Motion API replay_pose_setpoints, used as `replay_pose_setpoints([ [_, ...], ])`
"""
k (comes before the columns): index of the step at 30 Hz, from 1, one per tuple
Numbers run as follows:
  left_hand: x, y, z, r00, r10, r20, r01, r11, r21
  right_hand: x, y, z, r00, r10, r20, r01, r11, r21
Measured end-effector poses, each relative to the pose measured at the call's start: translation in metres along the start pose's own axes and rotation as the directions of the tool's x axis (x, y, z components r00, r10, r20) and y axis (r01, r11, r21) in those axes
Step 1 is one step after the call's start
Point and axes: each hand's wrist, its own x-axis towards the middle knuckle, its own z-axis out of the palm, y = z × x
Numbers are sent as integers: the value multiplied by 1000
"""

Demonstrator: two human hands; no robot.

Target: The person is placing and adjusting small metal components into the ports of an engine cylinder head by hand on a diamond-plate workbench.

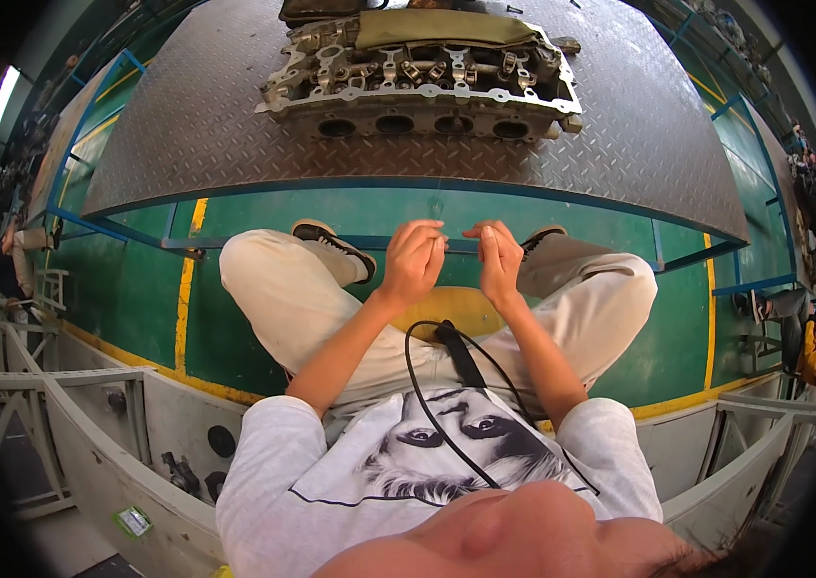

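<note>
My left hand [416, 252] and my right hand [495, 255] are raised over my lap, a little apart, each with fingers curled inward. Whatever they hold, if anything, is too small or hidden to make out. Above them, a metal cylinder head [417, 111] with several round ports along its near side lies on the diamond-plate table top [177, 164]. An olive cloth [446, 27] is draped along its back. Both hands are below the table's front edge, not touching the cylinder head.
I sit with knees apart on a yellow seat [441, 305], a black cable [410, 371] across my front. Blue table frame bars [369, 241] run before my feet. Grey metal racks [90, 433] stand behind me. Other people [8, 260] are at the far left and far right [793, 318].
</note>
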Motion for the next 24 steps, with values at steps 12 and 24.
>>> replay_pose_setpoints([
  [12, 4, 3, 1, 1000, -2, 25, 2, 1000, -2, -1, -4, -4, 995, -25, 96, 25, 1000, -3],
  [24, 11, -1, -14, 945, -317, -79, 287, 920, -267, 21, 8, -34, 977, 145, -157, -107, 968, 227],
])
